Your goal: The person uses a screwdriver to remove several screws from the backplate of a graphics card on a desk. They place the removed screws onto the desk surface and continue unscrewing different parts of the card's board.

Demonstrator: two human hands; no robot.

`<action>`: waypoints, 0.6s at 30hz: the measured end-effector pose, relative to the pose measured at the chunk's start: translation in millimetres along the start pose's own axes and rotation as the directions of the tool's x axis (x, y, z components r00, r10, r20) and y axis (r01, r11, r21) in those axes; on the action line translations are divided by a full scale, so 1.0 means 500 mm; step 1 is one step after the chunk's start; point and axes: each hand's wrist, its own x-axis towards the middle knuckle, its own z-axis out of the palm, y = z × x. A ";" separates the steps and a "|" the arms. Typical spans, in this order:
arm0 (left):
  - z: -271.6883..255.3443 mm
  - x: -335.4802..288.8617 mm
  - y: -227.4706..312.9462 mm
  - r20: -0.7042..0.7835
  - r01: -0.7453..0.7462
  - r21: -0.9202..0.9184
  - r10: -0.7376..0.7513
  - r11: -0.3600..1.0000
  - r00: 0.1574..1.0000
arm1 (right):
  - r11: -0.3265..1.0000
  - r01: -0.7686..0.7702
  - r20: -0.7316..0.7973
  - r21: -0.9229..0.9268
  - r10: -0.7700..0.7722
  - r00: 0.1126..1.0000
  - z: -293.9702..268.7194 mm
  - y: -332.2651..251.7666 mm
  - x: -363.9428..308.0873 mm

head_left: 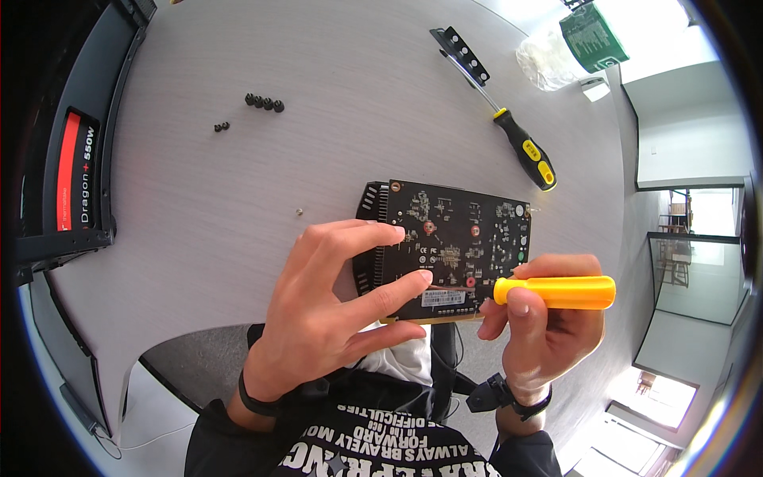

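A black graphics card [501, 238] lies with its circuit side up at the near edge of the table. My left hand [326, 298] is spread, two fingertips resting on the board and the thumb along its near edge. In my right hand [548, 322] is a screwdriver with a yellow handle [564, 292], gripped between thumb and fingers. Its thin shaft points left, low over the board. The tip lies close to my left index fingertip, and I cannot tell whether it sits in a screw.
A second screwdriver [524, 147], black and yellow, lies beyond the card beside a black slotted bracket [467, 56]. Small black screws [265, 103] and a tiny silver screw [300, 211] dot the table. A dark computer case [79, 175] stands left, a green-labelled bag [584, 44] far right.
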 end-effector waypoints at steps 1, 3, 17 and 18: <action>0.001 0.000 -0.001 -0.002 -0.002 -0.002 0.002 1.000 1.000 | 1.000 0.000 0.000 0.000 0.000 1.000 0.003 -0.001 0.000; 0.002 -0.001 -0.002 -0.004 -0.004 -0.005 0.004 1.000 1.000 | 0.993 -0.059 -0.054 0.098 0.065 0.996 0.011 -0.005 0.003; 0.005 -0.007 0.002 -0.025 -0.043 0.070 0.044 0.997 0.999 | 0.823 -0.433 0.185 0.369 0.392 0.901 -0.004 0.024 0.032; 0.006 -0.006 0.002 -0.024 -0.043 0.069 0.045 0.997 0.999 | 0.815 -0.405 0.200 0.414 0.353 0.914 -0.008 0.027 0.029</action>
